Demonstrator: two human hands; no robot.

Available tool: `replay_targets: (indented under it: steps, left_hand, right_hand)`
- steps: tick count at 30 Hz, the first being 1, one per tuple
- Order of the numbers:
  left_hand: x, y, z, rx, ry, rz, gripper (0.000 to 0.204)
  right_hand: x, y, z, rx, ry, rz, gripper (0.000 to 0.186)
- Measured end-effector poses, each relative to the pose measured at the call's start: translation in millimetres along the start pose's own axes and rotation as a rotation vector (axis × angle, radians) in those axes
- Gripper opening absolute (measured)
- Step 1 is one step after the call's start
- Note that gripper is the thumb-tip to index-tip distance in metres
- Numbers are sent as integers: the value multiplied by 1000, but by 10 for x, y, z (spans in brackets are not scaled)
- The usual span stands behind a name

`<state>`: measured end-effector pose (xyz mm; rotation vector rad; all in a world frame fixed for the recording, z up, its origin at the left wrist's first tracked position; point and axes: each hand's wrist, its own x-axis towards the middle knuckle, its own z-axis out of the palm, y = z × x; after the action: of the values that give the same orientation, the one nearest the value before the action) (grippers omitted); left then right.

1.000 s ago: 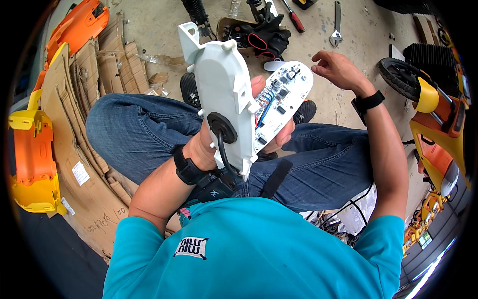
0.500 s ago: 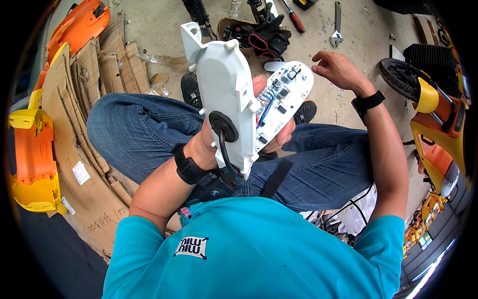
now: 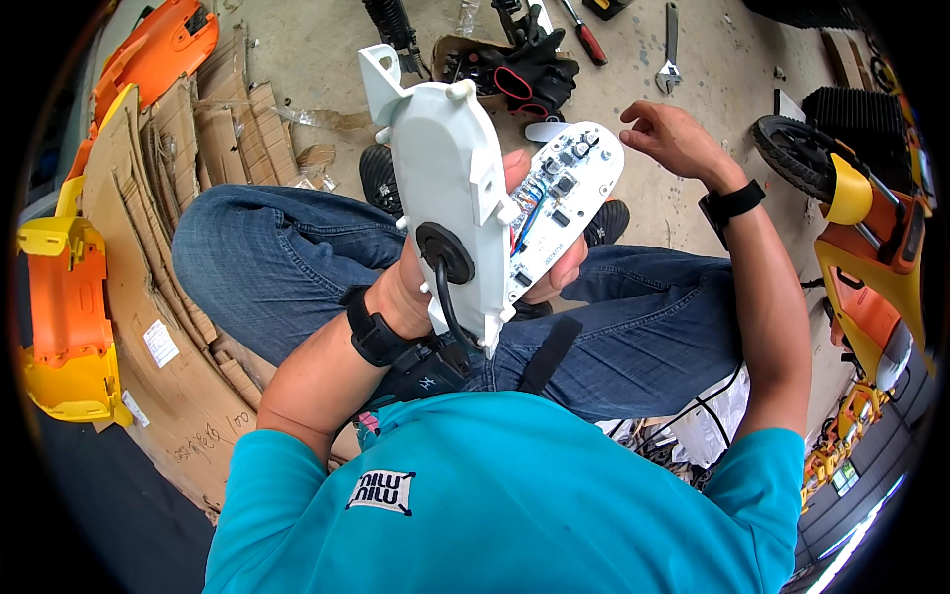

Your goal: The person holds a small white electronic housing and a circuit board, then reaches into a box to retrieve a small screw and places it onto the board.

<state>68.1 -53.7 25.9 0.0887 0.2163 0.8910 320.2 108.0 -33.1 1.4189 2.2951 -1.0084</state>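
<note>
My left hand (image 3: 404,289) is closed around a white plastic housing (image 3: 445,168) and a white circuit board (image 3: 569,193), held above my lap. The housing stands tilted, with a round black grommet and a black cable (image 3: 445,302) on its face. Behind its right edge lies the oval board, with chips, small round parts and coloured wires (image 3: 531,216). My left fingers show between the two pieces and under the board; the palm is hidden. Just off the board's upper right end hovers my right hand (image 3: 675,144), fingers loosely bent and apart, nothing visible in them.
Black gloves (image 3: 539,74) lie on a box of small parts ahead. An adjustable wrench (image 3: 670,49) and a red-handled tool (image 3: 586,38) rest on the floor. Flattened cardboard (image 3: 148,287) and orange-yellow panels (image 3: 69,307) are at left. A wheeled yellow machine (image 3: 851,198) stands at right.
</note>
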Motion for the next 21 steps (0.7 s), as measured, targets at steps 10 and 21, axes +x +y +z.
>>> replay_targets:
  steps: [10, 21]
  left_hand:
    - [3, -18, -10, -17, 13, 11, 64]
    - [-8, -12, -10, 2, 0, 7, 63]
  right_hand:
    - [-14, -5, 0, -4, 3, 7, 39]
    - [-17, -30, -8, -8, -1, 8, 39]
